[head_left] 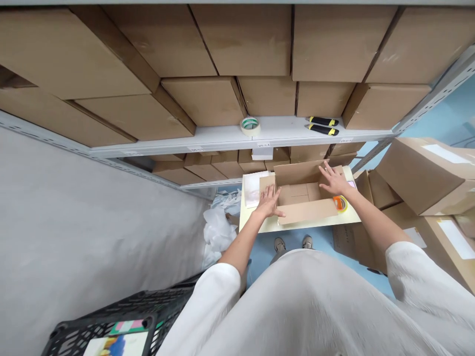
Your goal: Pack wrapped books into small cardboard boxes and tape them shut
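An open cardboard box lies on a small pale yellow table, its flaps folded outward and its bottom bare. My left hand rests on the box's left flap and near corner, fingers spread. On the opposite side my right hand touches the right flap near the far corner, its fingers apart too. Close to the box's right front corner sits a tape roll with an orange part. A white sheet or packet lies left of the box.
Shelves of closed cardboard boxes rise in front. On the shelf edge lie a masking tape roll and two yellow-black utility knives. Large boxes are stacked at right. White plastic wrap and a black crate are at left.
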A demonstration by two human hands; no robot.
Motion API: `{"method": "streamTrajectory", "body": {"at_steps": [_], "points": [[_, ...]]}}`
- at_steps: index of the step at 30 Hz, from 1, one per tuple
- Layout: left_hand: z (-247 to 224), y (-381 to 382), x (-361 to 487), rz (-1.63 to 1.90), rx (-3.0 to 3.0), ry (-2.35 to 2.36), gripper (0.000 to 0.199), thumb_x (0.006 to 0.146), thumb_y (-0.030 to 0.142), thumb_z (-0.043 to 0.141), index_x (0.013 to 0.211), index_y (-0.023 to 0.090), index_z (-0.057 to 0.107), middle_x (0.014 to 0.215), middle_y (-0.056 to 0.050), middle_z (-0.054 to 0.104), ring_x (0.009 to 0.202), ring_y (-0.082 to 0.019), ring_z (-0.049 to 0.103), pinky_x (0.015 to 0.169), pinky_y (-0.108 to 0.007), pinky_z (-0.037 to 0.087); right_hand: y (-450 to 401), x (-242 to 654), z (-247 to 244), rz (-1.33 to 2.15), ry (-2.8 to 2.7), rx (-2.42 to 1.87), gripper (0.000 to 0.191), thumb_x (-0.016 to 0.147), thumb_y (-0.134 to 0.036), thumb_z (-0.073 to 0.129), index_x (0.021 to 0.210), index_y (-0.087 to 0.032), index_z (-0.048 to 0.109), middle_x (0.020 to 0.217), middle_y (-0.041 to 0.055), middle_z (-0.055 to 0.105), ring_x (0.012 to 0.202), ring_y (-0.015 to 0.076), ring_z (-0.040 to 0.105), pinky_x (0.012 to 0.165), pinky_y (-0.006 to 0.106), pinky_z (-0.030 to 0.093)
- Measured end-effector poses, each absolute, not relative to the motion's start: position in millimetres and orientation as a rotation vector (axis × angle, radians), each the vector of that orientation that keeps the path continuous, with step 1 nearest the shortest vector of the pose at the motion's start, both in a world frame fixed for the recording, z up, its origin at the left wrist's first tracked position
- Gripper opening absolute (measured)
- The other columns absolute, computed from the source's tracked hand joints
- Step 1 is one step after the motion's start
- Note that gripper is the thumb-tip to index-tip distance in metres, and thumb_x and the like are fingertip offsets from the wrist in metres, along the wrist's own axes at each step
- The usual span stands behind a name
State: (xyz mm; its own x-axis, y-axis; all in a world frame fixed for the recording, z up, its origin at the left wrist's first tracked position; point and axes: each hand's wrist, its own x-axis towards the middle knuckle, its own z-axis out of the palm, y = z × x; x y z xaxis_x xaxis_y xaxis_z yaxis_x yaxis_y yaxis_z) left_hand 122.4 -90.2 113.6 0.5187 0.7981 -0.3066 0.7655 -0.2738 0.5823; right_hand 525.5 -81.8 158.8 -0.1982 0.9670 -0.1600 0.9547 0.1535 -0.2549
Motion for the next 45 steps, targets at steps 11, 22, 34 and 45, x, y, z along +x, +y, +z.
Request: {"method": "streamTrajectory", "body": {"at_steps": [11,22,34,45], "points": [[106,-93,122,0.089,2.070,1.277,0.149,0.051,0.071,0.104,0.174,0.025,0.035,0.187,-0.028,0.007,0.173,-0.052,-0.004,0.136,-0.072,0.006,-44,501,151,0.350,-2.160,-2.013,0.095,0.100,-0.064,0.054,0.181,-0.029,0.022,0.186,0.0164,0.023,0.156,0.0540,0.033,0.117,0.084,0.038],[105,-95,122,0.092,2.067,1.274,0.149,0.052,0.062,0.107,0.176,0.025,0.034,0.188,-0.027,0.004,0.173,-0.052,-0.005,0.136,-0.072,0.006,-11,495,147,0.355,-2.228,-1.997,0.095,0.099,-0.065,0.055,0.180,-0.025,0.025,0.189,0.0140,0.017,0.167,0.0499,0.021,0.128,0.086,0.016],[98,-96,108,0.169,2.138,1.187,0.148,0.064,0.075,0.097,0.181,0.025,0.021,0.189,-0.022,0.008,0.175,-0.047,0.001,0.140,-0.065,0.007,-29,509,153,0.764,-2.573,-2.007,0.125,0.088,-0.085,0.062,0.183,-0.020,0.014,0.190,0.0156,0.002,0.175,0.0420,0.004,0.140,0.062,0.014],[112,-93,80,0.706,1.983,1.250,0.087,0.094,0.066,0.079,0.166,0.027,0.051,0.176,-0.016,0.046,0.166,-0.035,0.041,0.138,-0.052,0.034,-36,507,151,0.860,-2.704,-2.135,0.157,0.070,-0.090,0.077,0.181,-0.026,-0.012,0.186,0.0144,-0.026,0.171,0.0467,-0.020,0.138,0.069,0.002]]}}
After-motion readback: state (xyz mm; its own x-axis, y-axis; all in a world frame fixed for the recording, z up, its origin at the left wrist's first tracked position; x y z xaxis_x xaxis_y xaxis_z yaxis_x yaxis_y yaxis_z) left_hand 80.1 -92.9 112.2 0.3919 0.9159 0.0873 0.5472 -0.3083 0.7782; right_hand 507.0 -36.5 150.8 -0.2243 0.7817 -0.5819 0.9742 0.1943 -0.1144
